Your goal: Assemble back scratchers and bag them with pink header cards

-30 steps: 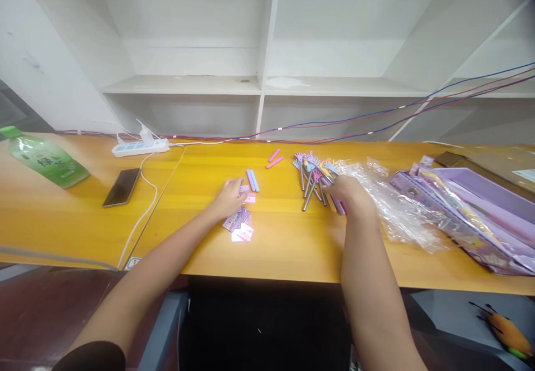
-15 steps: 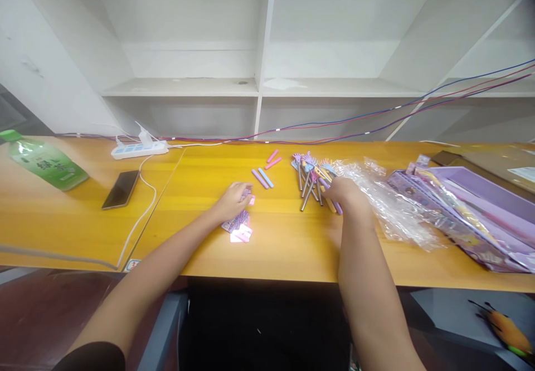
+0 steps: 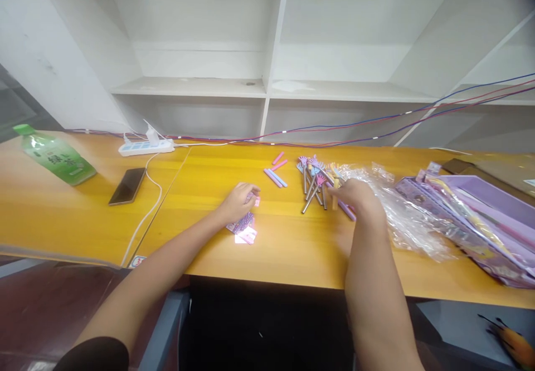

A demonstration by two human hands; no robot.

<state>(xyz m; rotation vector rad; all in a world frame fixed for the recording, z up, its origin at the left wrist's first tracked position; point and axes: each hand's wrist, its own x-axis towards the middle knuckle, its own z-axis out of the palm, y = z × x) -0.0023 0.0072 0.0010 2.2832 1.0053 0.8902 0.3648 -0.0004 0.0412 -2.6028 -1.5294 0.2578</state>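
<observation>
My left hand point(image 3: 238, 200) lies curled on a small heap of pink and purple cards point(image 3: 243, 227) on the yellow table point(image 3: 288, 243), pinching a card at its fingertips. My right hand point(image 3: 355, 196) rests at a pile of metal-handled tools with coloured hand-shaped heads point(image 3: 314, 179), fingers closed around a purple stick point(image 3: 346, 210) from that pile. A purple and a blue stick point(image 3: 275, 178) lie side by side between the hands, two pink sticks point(image 3: 278, 161) farther back.
Crumpled clear plastic wrap point(image 3: 401, 209) and purple packaging boxes point(image 3: 480, 215) fill the right side. A green bottle point(image 3: 54, 156), a dark phone point(image 3: 127, 185) and a white power strip point(image 3: 145, 146) with its cable sit at left. White shelving stands behind.
The view has shifted slightly. My left hand stayed on the cards. The purple and blue sticks slid a little back and to the right. My right hand kept working at the tool pile.
</observation>
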